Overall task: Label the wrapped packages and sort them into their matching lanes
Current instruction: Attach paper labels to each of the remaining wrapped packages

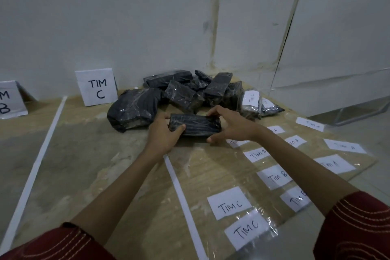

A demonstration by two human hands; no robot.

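Both hands on one wrapped package [196, 125], held low over the plywood board [95, 154], near its middle. Your left hand [163, 133] curls round the package's left end, thumb across the top. Your right hand [230, 126] pinches the right end, fingers on the far edge and thumb at the near edge. No label shows on its top face.

Edges and room:
- Lane between the left tape strip [35, 167] and the middle tape strip [181, 200] is bare board up to the large package [135, 108] lying at its far end.
- The pile of packages [185, 91] sits just behind your hands, against the wall [126, 17].
- Right of the middle strip, paper slips lie in rows on the board under shiny clear film.
- The board's right edge runs just past the outermost slips.

Writing:
- Standing sign [97, 87] reads "TIM C".
- Cut-off sign [9, 101] at the left frame edge shows only "M" over "B".
- Nearest slips [229, 203] read "TIM C", the middle slips [274, 176] "TIM B", the far-right slips [346, 146] "TIM A".
- One labelled package [250, 101] at the pile's right carries a slip that looks like "TIM C".
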